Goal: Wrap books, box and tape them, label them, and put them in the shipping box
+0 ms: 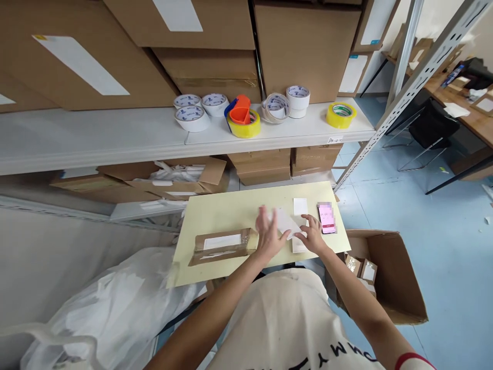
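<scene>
Handling a white sheet [284, 221], pinched its right end in the right hand [313, 236]. Had the left hand [268, 236], apart from the right, by the sheet's left end, too blurred to tell any grip. Saw a phone [326, 217] right of both hands, a taped cardboard package [221, 247] left of both.

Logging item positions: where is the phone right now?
In the head view, the phone lies near the right edge of the table, just right of the right hand.
</scene>
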The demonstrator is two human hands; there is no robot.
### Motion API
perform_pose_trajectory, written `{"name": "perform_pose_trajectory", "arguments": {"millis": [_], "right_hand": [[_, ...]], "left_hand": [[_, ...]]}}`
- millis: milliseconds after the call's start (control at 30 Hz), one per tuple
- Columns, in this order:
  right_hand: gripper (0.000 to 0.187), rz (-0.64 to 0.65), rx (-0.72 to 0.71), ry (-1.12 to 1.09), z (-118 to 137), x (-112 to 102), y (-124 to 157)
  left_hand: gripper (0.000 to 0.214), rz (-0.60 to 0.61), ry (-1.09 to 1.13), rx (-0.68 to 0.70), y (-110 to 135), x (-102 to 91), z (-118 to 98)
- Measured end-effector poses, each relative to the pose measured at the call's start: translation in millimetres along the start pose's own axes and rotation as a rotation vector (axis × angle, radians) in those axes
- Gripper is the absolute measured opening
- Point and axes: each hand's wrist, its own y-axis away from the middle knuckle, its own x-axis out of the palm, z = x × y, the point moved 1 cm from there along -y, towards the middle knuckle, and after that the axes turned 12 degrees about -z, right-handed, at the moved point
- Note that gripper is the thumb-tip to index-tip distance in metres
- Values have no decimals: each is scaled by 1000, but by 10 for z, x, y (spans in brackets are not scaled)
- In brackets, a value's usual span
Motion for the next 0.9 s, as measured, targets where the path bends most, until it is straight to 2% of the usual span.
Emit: {"name": "perform_pose_trajectory", "arguments": {"millis": [67, 133, 200, 367, 467, 633, 900], "right_hand": [[30, 45, -68, -26, 84, -51, -33], [28, 96, -111, -73, 145, -86, -56], [26, 138, -109, -134, 171, -97, -69], [29, 149, -62, -275, 153, -42, -54], [35, 139, -69, -312, 156, -2, -35], [37, 90, -92, -320, 154, 36, -22], [33, 16, -213, -373, 99, 98, -9]], "left_hand": [[46, 230, -3, 276, -76, -71, -139], [31, 396, -23, 390, -158, -114, -235], [24, 443, -60, 381, -228, -140, -267], [27, 406, -32, 387, -286, -177, -229], [29, 479, -39, 397, -302, -179, -236], [31, 592, -71, 254, -361, -163, -235], [28, 651, -89, 115, -343, -108, -164]]}}
